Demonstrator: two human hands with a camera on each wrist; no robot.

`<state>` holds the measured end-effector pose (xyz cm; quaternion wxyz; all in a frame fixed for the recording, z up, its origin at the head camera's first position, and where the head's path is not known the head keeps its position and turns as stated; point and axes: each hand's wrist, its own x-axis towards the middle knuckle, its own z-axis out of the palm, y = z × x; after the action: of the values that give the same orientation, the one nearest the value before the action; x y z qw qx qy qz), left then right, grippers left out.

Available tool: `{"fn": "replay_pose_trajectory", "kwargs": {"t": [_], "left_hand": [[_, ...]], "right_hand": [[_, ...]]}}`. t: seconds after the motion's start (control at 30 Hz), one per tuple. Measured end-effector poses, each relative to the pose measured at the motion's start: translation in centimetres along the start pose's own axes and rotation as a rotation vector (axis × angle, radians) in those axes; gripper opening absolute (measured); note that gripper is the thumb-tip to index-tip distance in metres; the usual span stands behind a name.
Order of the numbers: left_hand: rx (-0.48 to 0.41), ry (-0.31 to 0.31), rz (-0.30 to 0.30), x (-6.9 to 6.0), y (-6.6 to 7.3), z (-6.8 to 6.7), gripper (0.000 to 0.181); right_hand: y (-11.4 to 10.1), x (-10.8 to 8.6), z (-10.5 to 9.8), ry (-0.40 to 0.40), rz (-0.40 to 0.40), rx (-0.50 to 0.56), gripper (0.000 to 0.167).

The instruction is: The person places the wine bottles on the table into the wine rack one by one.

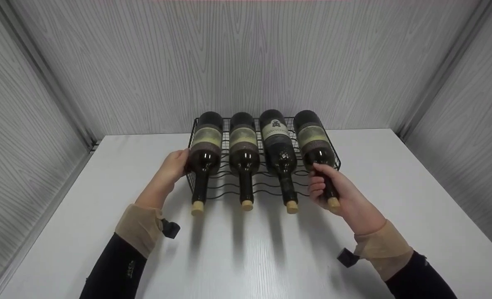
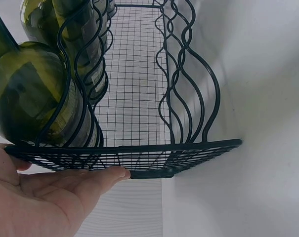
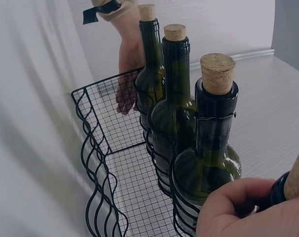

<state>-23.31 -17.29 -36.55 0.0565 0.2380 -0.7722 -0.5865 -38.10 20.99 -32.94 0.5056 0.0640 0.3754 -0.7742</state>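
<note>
A black wire wine rack (image 2: 139, 148) holds corked wine bottles side by side, necks toward me in the head view. At the far right, my right hand (image 1: 333, 187) grips the neck of a wine bottle (image 1: 317, 151), its cork showing past the fingers. My left hand (image 1: 173, 168) rests against the rack's left mesh side, beside the leftmost bottle (image 1: 206, 160). Through the mesh in the right wrist view, the left hand's fingers (image 3: 125, 96) look straight. Between the hands lie a second bottle (image 1: 244, 160) and a third bottle (image 1: 281, 155) with a different label.
The rack sits toward the back of a white table (image 1: 237, 257). Behind it rises a grey wood-grain panel (image 1: 237, 62), with similar panels at left (image 1: 25, 124) and right (image 1: 462, 104). Wavy wire rows form the rack's lower tier.
</note>
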Motion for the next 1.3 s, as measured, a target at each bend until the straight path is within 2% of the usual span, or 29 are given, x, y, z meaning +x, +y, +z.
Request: {"fn": "replay_pose_trajectory", "kwargs": {"t": [0.4,0.77,0.9,1.1,1.3], "left_hand": [[0.010,0.003,0.006,-0.1,-0.1,0.1,0.058],[-0.008,0.007,-0.011,-0.2,0.3,0.1,0.059],[-0.007,0.001,-0.009,-0.2,0.2,0.0,0.060],[-0.014,0.006,-0.018,-0.1,0.2,0.1,0.060],[-0.012,-0.016,-0.005,-0.2,0.1,0.1,0.061]], "right_hand": [[0.3,0.0,-0.1,-0.080,0.011,0.072,0.029],[0.1,0.0,-0.2,-0.081,0.014,0.026,0.028],[0.1,-0.1,-0.2,-0.036,0.005,-0.030,0.031],[0.1,-0.5,-0.8,-0.019,-0.040,-0.128,0.046],[0.1,-1.7,-2.5,0.035,-0.127,-0.328,0.061]]}}
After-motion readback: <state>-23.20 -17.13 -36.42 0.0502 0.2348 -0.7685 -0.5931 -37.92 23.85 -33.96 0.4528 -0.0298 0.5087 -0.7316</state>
